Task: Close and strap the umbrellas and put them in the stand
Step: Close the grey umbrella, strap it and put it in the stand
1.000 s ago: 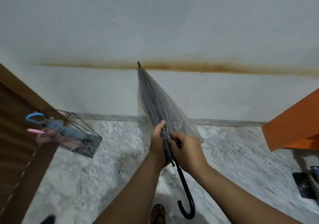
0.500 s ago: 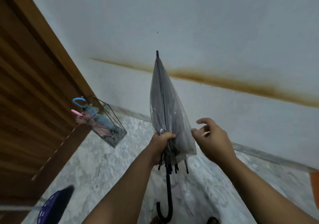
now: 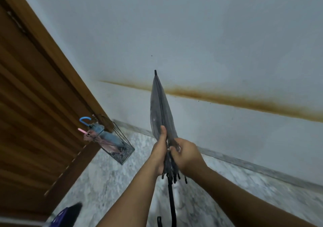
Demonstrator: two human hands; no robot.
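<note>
A closed grey see-through umbrella points tip-up in front of the wall, its black hooked handle hanging down. My left hand grips the folded canopy near the rib ends, thumb up. My right hand is closed around the same bunched canopy from the right, fingers pinching at its strap area. A black wire stand sits on the floor to the left by the door. It holds a blue umbrella and a pink umbrella.
A brown wooden door fills the left side. A white wall with a rusty stain line stands straight ahead. The floor is grey-white marble. A dark purple object lies at the lower left.
My right hand, held apart from the umbrella half a second ago, has come back and closed on the canopy. The canopy is gathered tighter. The view has swung left toward the door.
</note>
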